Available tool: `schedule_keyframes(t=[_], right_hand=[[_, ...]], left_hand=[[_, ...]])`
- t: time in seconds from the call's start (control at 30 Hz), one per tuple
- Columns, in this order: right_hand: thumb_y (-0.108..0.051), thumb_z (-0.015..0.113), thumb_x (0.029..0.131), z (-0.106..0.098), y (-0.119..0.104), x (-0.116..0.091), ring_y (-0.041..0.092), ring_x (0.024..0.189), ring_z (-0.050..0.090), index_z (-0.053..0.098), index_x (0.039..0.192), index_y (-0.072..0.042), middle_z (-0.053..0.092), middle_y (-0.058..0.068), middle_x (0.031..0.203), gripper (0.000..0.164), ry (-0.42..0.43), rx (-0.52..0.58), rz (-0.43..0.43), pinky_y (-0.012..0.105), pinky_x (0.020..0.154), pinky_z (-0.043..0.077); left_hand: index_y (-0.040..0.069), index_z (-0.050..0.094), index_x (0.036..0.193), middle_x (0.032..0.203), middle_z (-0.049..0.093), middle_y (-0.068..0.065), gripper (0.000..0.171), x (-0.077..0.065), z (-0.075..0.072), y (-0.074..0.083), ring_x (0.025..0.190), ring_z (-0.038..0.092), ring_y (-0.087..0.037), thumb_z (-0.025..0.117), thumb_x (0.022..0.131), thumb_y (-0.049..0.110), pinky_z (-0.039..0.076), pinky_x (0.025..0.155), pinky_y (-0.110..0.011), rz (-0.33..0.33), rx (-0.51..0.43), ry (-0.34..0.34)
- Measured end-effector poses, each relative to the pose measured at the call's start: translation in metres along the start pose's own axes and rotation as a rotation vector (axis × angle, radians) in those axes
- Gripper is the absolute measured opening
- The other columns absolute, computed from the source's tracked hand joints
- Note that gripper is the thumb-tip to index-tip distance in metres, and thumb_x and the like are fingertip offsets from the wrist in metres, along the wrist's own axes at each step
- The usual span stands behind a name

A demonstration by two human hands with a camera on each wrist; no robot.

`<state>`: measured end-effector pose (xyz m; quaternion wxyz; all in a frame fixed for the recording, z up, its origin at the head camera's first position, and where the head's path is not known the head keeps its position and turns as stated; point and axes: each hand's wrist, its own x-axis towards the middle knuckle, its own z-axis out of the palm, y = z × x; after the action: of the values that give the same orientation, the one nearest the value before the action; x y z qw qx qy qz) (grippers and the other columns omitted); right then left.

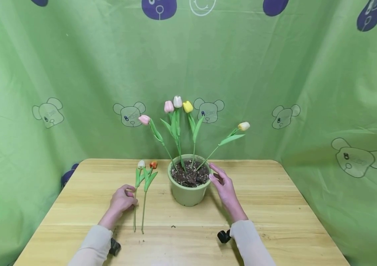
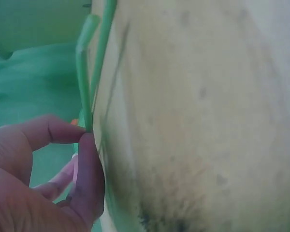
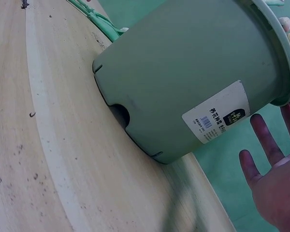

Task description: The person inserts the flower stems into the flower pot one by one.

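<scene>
My left hand [image 1: 123,198] pinches the green stem [image 2: 84,82] of an artificial white tulip [image 1: 141,164] between thumb and forefinger, low over the table. Right beside it lies an orange-red tulip [image 1: 153,165] with its own stem and leaves. Fingertips of my right hand [image 1: 225,188] touch the rim of a green flower pot [image 1: 189,195]; in the right wrist view its other fingers [image 3: 267,137] extend apart beside the labelled pot wall. Dark soil [image 1: 191,180] fills the pot. Pink, white, yellow and cream tulips stand in it, the cream tulip [image 1: 243,126] leaning far right.
The pot stands on a light wooden table [image 1: 274,207], near its back edge. Bits of soil [image 1: 173,226] are scattered on the tabletop. A green curtain [image 1: 241,66] with bear prints hangs behind and along both sides.
</scene>
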<state>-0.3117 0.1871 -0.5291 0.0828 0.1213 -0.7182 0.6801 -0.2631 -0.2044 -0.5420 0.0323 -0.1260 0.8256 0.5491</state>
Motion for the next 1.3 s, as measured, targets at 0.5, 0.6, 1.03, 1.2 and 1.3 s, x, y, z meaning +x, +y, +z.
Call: schedule_keyframes(t=[0.5, 0.6, 1.03, 1.2, 1.3], right_hand=[[-0.014, 0.061, 0.104, 0.0, 0.0, 0.0, 0.03, 0.137, 0.051, 0.052, 0.151, -0.007, 0.045, 0.01, 0.159, 0.048, 0.004, 0.009, 0.006, 0.012, 0.111, 0.043], [-0.014, 0.061, 0.105, 0.0, 0.001, 0.0, 0.029, 0.136, 0.051, 0.052, 0.151, -0.008, 0.045, 0.01, 0.159, 0.048, 0.004, 0.005, 0.007, 0.012, 0.11, 0.044], [-0.016, 0.06, 0.105, -0.001, 0.001, 0.0, 0.026, 0.135, 0.053, 0.051, 0.152, -0.01, 0.045, 0.009, 0.16, 0.048, 0.001, -0.003, 0.016, 0.012, 0.11, 0.044], [-0.015, 0.061, 0.104, 0.0, 0.001, 0.0, 0.03, 0.135, 0.052, 0.052, 0.151, -0.009, 0.045, 0.009, 0.159, 0.048, 0.005, 0.01, 0.011, 0.013, 0.11, 0.045], [-0.014, 0.062, 0.104, 0.0, 0.0, 0.0, 0.024, 0.132, 0.054, 0.051, 0.151, -0.008, 0.046, 0.009, 0.159, 0.048, 0.008, 0.015, 0.009, 0.013, 0.109, 0.046]], left_hand=[[-0.008, 0.054, 0.139, 0.097, 0.072, -0.012, 0.059, 0.004, -0.028, -0.01, 0.071, 0.067, -0.01, 0.071, 0.082, -0.006, 0.063, 0.07, -0.022, -0.139, -0.25, -0.095], [-0.009, 0.054, 0.139, 0.096, 0.073, -0.009, 0.056, 0.005, -0.031, -0.012, 0.073, 0.068, -0.009, 0.069, 0.086, -0.005, 0.063, 0.071, -0.021, -0.149, -0.276, -0.112], [-0.011, 0.049, 0.143, 0.102, 0.073, -0.016, 0.057, 0.0, -0.033, -0.014, 0.074, 0.069, -0.012, 0.066, 0.089, -0.007, 0.066, 0.073, -0.025, -0.149, -0.293, -0.188], [-0.011, 0.045, 0.146, 0.105, 0.074, -0.017, 0.059, -0.005, -0.036, -0.015, 0.077, 0.07, -0.014, 0.065, 0.091, -0.005, 0.066, 0.073, -0.027, -0.099, -0.308, -0.192], [-0.011, 0.043, 0.147, 0.112, 0.072, -0.021, 0.058, -0.008, -0.04, -0.015, 0.082, 0.071, -0.015, 0.064, 0.093, -0.004, 0.066, 0.075, -0.027, -0.057, -0.307, -0.197]])
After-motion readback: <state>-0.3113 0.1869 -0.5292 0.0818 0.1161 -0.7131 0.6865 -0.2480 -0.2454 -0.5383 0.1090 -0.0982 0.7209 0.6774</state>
